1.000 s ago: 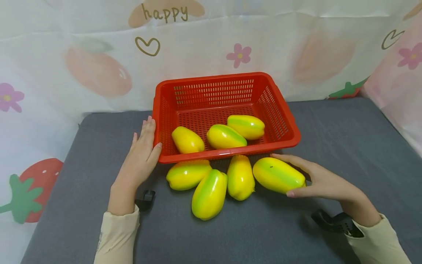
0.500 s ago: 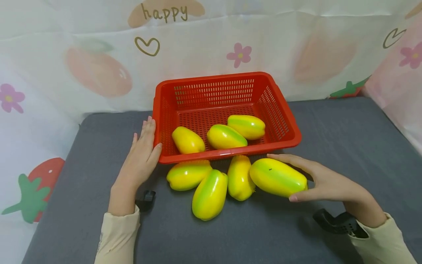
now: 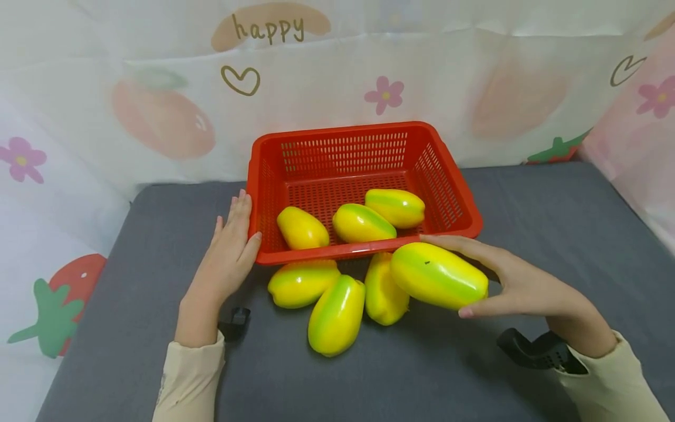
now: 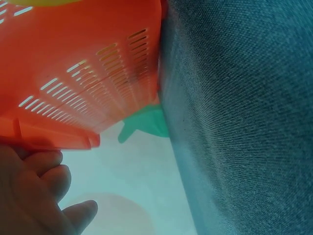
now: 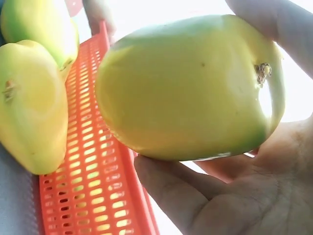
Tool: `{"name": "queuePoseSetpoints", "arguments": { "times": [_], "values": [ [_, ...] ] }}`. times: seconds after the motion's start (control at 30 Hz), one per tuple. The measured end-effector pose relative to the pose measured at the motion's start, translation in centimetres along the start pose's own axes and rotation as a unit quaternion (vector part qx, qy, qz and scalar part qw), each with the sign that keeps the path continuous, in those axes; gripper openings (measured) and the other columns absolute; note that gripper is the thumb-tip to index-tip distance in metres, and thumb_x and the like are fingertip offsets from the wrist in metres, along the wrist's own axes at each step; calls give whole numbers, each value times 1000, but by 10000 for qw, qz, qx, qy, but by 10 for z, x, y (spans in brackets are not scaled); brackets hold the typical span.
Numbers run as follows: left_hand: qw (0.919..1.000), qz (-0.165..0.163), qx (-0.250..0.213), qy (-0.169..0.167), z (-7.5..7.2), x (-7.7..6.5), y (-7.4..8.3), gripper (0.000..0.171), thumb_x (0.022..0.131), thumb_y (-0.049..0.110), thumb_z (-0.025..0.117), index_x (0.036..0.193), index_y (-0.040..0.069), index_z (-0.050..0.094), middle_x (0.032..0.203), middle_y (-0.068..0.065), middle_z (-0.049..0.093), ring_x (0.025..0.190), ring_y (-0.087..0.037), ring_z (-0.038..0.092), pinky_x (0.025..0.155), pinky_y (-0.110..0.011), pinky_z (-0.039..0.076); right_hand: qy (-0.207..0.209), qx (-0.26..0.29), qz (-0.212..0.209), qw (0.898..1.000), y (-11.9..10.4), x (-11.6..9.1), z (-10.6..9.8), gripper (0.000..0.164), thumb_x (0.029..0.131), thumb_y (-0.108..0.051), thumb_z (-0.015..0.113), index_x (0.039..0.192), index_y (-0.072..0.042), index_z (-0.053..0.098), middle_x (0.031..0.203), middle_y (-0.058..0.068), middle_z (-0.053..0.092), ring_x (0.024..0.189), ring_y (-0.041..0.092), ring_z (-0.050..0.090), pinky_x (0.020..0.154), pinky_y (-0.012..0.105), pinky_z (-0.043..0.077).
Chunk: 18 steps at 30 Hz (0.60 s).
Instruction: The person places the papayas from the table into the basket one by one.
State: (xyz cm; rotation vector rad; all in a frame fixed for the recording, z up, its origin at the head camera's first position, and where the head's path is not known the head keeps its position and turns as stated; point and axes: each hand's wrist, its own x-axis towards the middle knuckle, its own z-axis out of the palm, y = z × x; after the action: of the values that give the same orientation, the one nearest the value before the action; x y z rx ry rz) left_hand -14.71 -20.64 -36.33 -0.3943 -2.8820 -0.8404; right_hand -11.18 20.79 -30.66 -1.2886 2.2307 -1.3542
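A yellow-green papaya (image 3: 437,275) is in my right hand (image 3: 527,287), held at its right end between the thumb and fingers. It is raised at the front of the red basket (image 3: 448,231), overlapping the top of one papaya (image 3: 384,296) lying on the cloth. Seen from the right wrist, the held papaya (image 5: 186,93) shows its brown stem end, and the slotted basket wall (image 5: 88,161) is behind it. My left hand (image 3: 224,255) rests with extended fingers along the basket's left side. In the left wrist view its fingertips (image 4: 56,181) are right at the rim.
Three papayas lie inside the basket, one at the left (image 3: 302,228). Two more papayas, one tilted (image 3: 336,316) and one sideways (image 3: 303,284), lie on the grey cloth (image 3: 411,381) before it. A printed curtain (image 3: 327,82) hangs behind.
The right hand has lifted the papaya off the cloth and brought it a little left and up to the basket's front rim. The left hand stays at the basket's side.
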Motion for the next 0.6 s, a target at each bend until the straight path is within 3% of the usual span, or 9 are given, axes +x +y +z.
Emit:
{"name": "queuePoseSetpoints", "arguments": {
  "times": [0.27, 0.6],
  "values": [
    [10000, -13, 15, -25, 0, -1, 0, 66, 98, 26, 37, 152, 8, 3, 158, -5, 0, 144, -25, 1, 112, -54, 3, 125, 2, -76, 9999, -7, 17, -2, 85, 71, 5, 74, 145, -3, 33, 144, 12, 39, 116, 20, 44, 88, 25, 45],
    [10000, -11, 12, -5, -1, -1, 1, 67, 98, 25, 38, 152, 9, 3, 158, -6, 1, 144, -24, 1, 112, -55, 3, 255, -94, 385, 9989, -7, 40, -7, 84, 77, 0, 73, 148, -15, 31, 142, 1, 40, 115, 18, 43, 85, 29, 48]
  ]
}}
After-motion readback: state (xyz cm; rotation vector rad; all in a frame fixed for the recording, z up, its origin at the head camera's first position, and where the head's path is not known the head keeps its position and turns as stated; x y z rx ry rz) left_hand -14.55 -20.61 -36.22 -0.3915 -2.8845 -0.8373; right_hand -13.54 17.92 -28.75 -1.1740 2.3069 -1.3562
